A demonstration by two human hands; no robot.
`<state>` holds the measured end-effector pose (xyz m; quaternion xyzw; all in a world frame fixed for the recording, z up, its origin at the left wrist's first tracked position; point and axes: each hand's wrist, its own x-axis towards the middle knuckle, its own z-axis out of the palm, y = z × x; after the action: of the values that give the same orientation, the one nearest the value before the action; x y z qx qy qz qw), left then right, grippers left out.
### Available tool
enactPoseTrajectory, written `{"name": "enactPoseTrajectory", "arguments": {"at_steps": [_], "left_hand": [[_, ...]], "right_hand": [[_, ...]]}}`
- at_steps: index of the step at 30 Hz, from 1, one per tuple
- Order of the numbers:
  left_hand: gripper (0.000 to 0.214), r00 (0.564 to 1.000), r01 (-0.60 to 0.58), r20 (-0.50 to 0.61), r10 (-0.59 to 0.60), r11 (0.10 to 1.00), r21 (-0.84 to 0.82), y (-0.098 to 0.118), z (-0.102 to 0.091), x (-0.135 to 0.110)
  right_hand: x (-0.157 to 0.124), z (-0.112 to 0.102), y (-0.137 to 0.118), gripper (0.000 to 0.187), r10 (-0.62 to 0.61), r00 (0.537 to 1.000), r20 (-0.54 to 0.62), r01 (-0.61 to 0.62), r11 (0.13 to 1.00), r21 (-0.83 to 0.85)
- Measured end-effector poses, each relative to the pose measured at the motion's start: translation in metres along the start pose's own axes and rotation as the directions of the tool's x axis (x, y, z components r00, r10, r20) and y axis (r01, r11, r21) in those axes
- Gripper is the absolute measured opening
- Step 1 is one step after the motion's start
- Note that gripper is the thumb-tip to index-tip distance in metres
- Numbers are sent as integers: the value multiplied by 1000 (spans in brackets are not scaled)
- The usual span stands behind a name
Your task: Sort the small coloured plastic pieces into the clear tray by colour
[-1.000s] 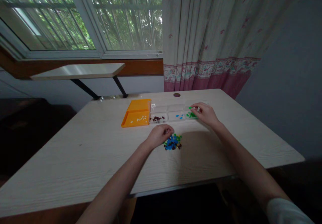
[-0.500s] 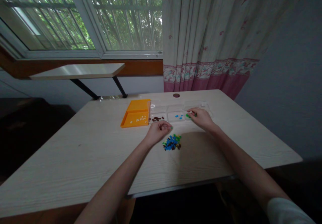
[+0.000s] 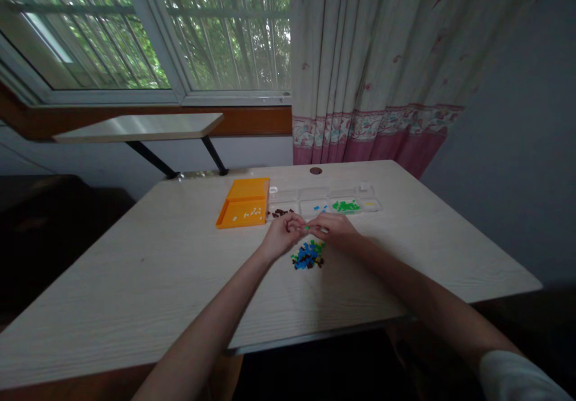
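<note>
My left hand is closed, with a small green piece pinched at its fingertips. From the other side my right hand reaches the same piece, its fingers pressed together at it. Just below the hands lies a mixed pile of tiny blue, green, brown and yellow pieces on the table. Behind them stands a clear compartment tray. Its front compartments hold brown pieces, a few blue pieces, many green pieces and some yellow.
An orange case with white pieces in its front part adjoins the tray on the left. The wooden table has a round brown hole at the back. A raised shelf on black legs stands at the back left.
My right hand has moved left and toward me from the green compartment to my left fingertips. The green pieces it covered now show. My left hand has stayed in place.
</note>
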<state>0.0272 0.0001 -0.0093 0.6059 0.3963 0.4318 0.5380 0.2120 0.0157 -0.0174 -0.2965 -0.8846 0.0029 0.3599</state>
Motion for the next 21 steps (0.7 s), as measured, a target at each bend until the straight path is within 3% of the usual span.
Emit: {"name": "enactPoseTrajectory", "arguments": {"at_steps": [5,8,11,14,17,21], "left_hand": [[25,995,-81,-41,89,982,173,0,-3,0],[19,988,-130,-23,150,915,383,-1,-9,0],[15,970,-234,95,222,765,600,1,-15,-3],[18,938,-346,242,247,648,678,4,-18,-5],[20,916,-397,338,215,597,697,5,-20,-7],[20,906,-414,380,185,569,710,7,-20,-9]], "right_hand": [[3,-5,-1,17,11,999,-44,-10,1000,14],[6,-17,0,17,59,987,-149,-54,998,38],[7,-28,6,17,146,951,-272,-133,989,68],[6,-35,13,19,234,922,-307,-221,972,78],[5,-36,16,22,286,916,-282,-276,958,79],[4,-35,16,23,315,909,-274,-303,949,87]]}}
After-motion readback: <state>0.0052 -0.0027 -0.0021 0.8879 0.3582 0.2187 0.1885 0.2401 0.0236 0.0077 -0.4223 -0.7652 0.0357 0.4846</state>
